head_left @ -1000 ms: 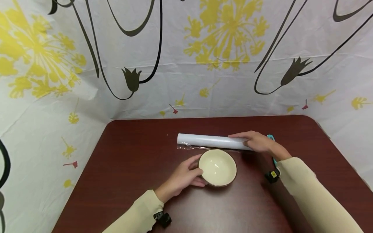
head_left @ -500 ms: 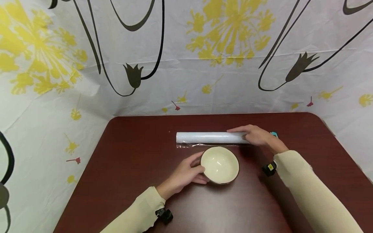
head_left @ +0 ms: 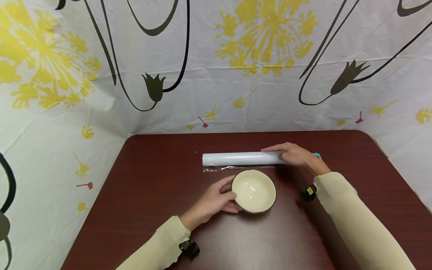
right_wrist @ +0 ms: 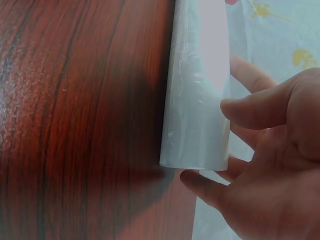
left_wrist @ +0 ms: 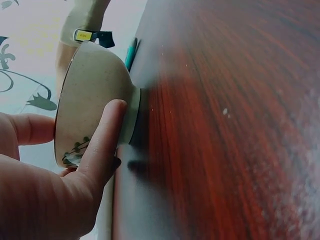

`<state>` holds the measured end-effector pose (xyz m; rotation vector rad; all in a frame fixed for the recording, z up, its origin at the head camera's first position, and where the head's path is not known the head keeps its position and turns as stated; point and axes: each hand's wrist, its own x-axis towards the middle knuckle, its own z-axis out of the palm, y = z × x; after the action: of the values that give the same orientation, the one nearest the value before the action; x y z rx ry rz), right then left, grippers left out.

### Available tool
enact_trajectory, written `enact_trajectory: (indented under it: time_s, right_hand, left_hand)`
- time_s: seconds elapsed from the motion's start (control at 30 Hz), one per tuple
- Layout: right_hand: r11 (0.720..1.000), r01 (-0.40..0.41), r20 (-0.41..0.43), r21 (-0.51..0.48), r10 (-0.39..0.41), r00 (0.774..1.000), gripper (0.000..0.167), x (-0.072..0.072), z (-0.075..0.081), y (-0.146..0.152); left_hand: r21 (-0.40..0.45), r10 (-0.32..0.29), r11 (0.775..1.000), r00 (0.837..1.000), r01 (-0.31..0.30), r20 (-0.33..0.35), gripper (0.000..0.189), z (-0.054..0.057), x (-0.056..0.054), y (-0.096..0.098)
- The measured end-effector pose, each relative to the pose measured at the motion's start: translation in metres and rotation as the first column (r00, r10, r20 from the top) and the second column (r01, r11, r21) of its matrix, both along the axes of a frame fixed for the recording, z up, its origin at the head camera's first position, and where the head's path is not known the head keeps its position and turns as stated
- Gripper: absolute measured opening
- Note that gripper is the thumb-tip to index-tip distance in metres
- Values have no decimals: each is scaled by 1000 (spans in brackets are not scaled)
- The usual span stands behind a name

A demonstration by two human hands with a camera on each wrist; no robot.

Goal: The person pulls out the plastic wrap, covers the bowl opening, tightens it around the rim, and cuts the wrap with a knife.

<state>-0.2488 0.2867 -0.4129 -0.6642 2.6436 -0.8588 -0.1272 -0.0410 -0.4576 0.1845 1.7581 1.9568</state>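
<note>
A cream bowl [head_left: 254,191] with a dark rim stands near the middle of the table. My left hand [head_left: 212,204] grips its left side, thumb at the rim; in the left wrist view a finger lies along the bowl's outer wall [left_wrist: 92,95] near the foot. Behind the bowl lies a white roll of plastic wrap [head_left: 233,159], with a loose strip of clear film along its near side. My right hand [head_left: 293,154] holds the roll's right end. In the right wrist view the thumb touches the roll [right_wrist: 197,110], and other fingers reach behind and around its end.
A teal tool [head_left: 317,155] lies just beyond the right hand, mostly hidden by it; its kind is unclear. The dark red table [head_left: 152,180] ends at a back edge close behind the roll. A patterned white sheet [head_left: 202,86] hangs behind and at the sides.
The roll's right end has swung back, so it lies straighter along the table, and it has shifted slightly left with my right hand. The left hand keeps its hold on the bowl.
</note>
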Motion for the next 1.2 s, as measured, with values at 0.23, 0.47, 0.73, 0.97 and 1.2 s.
enact_trajectory:
  time_s: [0.23,0.47,0.73,0.97,1.2]
  right_hand:
    - [1000,5,-19,1,-5,1000,62,-2,1,1]
    - [1000,10,-107,9,-9,994,53,5,1,5]
    - [1000,6,-131,10,-5,991,45,13,-7,7]
    - [1000,9,-122,4,-8,992,44,12,-10,6]
    - [1000,16,-109,-1,-16,994,44,12,-10,5]
  left_hand:
    - [-156,5,987,991,-27,-135,54,5,-6,-11]
    - [-530,-118,779,751,-335,-650,25,17,-37,-41]
    - [-684,-522,592,443,-427,-729,36,17,-79,-74]
    - [-722,-676,517,298,-460,-674,54,8,-95,-82]
    - [-683,-704,512,202,-520,-681,52,2,-102,-81]
